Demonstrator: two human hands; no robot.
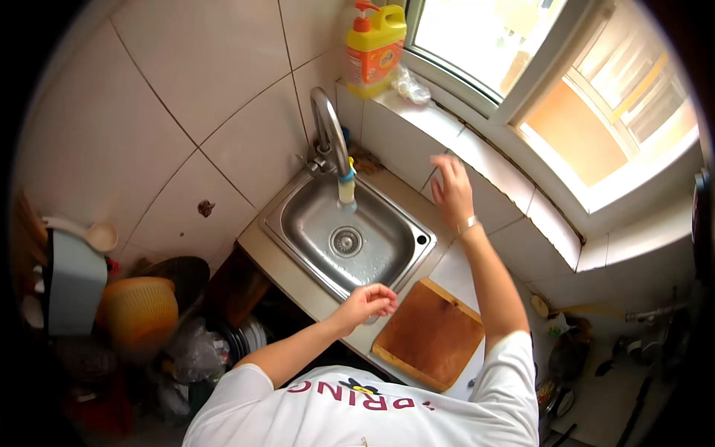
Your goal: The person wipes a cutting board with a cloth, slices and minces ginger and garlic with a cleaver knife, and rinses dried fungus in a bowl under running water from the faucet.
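Note:
My left hand (pixel 366 306) is over the near rim of the steel sink (pixel 305 261), its fingers curled together; whether it holds something cannot be made out. To the right, my right hand (pixel 451 190) is raised beside the tiled ledge under the window, fingers apart and slightly blurred, with nothing in it. A bracelet circles that wrist. The curved metal faucet (pixel 331 123) has a blue and yellow nozzle (pixel 346 186) that hangs over the basin. Drops of water lie around the drain (pixel 345 241). Right of my left hand, a wooden cutting board (pixel 430 334) lies on the counter.
A yellow pump bottle (pixel 375 56) and a crumpled plastic bag (pixel 410 86) stand on the window ledge. At lower left are a yellow basket (pixel 138 309), a grey holder (pixel 77 283) and bags. Pans and utensils fill the lower right.

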